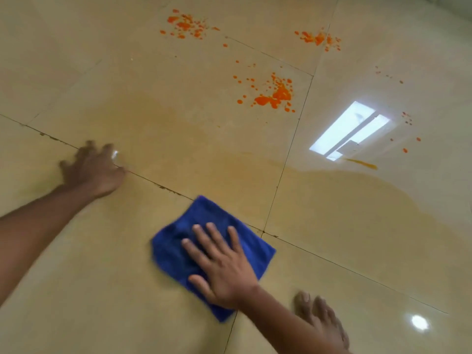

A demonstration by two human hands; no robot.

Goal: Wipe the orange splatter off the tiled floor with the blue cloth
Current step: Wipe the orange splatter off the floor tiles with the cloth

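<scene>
So the blue cloth (213, 254) is folded into a rough square, sitting at about 6 o'clock on the tiled floor (127, 80), right across a grout line. The right hand (222, 267) lies flat on top of it, fingers spread and straight, pressing rather than grabbing. The left hand (93, 168) is over at 9 o'clock, fingers splayed on the bare tile like a prop; it's blurry, but it doesn't look to be holding anything.

The cloth looks like microfiber: soft, light, floppy, no stiffness at all. I'd guess it bunches up or rolls at the leading edge if you push too hard on one corner. A flat palm in the middle, like here, seems the right hold, spreading the pressure.

The orange splatter (274, 94) is well away at 12 to 1 o'clock, with more patches (187, 25) farther out. The glossy tile shows a faint orange film nearer the cloth, so it's probably slick and smears easily. A bare foot (320, 319) shows at 5 o'clock.
</scene>
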